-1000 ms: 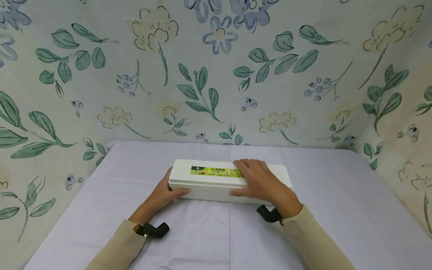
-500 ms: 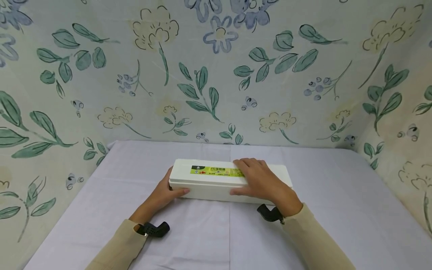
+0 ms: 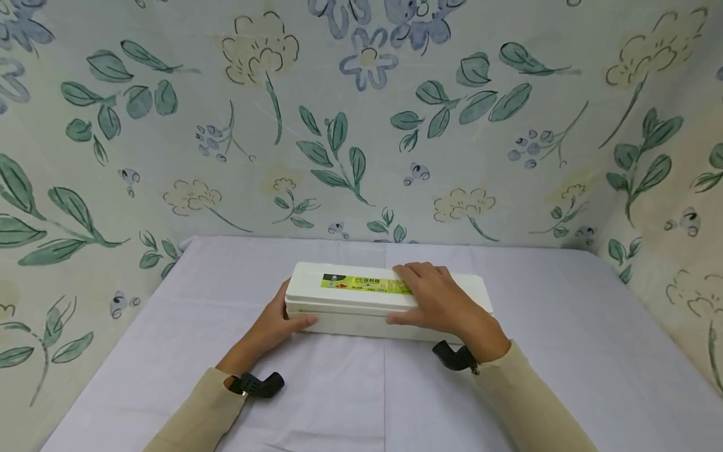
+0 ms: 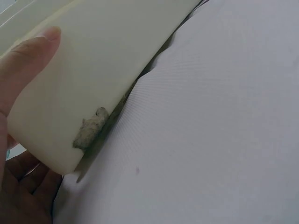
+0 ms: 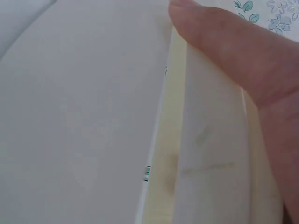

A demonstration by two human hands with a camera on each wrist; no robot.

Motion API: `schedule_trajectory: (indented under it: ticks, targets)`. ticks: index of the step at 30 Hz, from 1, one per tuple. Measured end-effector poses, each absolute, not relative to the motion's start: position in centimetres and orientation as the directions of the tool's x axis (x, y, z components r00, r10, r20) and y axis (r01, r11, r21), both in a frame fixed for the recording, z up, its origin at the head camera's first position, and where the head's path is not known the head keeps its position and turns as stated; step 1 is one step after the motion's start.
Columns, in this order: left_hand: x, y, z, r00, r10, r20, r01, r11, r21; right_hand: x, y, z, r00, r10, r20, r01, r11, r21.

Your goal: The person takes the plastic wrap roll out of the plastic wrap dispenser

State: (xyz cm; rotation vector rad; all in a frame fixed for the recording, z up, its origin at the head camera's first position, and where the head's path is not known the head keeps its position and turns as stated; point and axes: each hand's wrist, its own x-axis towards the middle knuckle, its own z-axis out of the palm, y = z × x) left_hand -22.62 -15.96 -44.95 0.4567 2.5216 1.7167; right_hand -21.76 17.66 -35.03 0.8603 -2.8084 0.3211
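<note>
A long white cling film box [image 3: 347,324] lies crosswise on the table, a yellow-green label [image 3: 364,284] along its lid [image 3: 307,284]. My left hand [image 3: 275,323] grips the box's left end, thumb on the front wall and the other fingers behind the corner. Over the right half of the lid, my right hand [image 3: 440,306] holds on with fingers across the top and thumb at the front edge. A narrow gap shows under the lid's front edge at the left. In the left wrist view, a grey, ragged patch [image 4: 91,131] marks the box's lower corner.
A white cloth [image 3: 333,395] with creases covers the table. Behind it and at both sides hang floral fabric walls [image 3: 361,169]. Black wrist cameras [image 3: 262,385] sit at both sleeve cuffs.
The lid has risen slightly from the box's body, its label shifting a little up and right. My right hand has moved slightly with it, while the left has stayed in place.
</note>
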Motion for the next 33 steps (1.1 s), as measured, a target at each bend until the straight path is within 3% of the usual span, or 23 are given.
schedule_trajectory:
  ticks: [26, 33]
  targets:
    - [-22.7, -16.0, -44.8, -0.957, 0.271, 0.102, 0.197, 0.350, 0.916, -20.8, 19.1, -33.1, -0.815, -0.507, 0.280, -0.564, 0.805, -0.185]
    - [-21.9, -15.4, -43.1, -0.961, 0.264, 0.079, 0.180, 0.384, 0.905, -20.6, 20.0, -32.2, -0.844, -0.475, 0.250, -0.526, 0.824, -0.211]
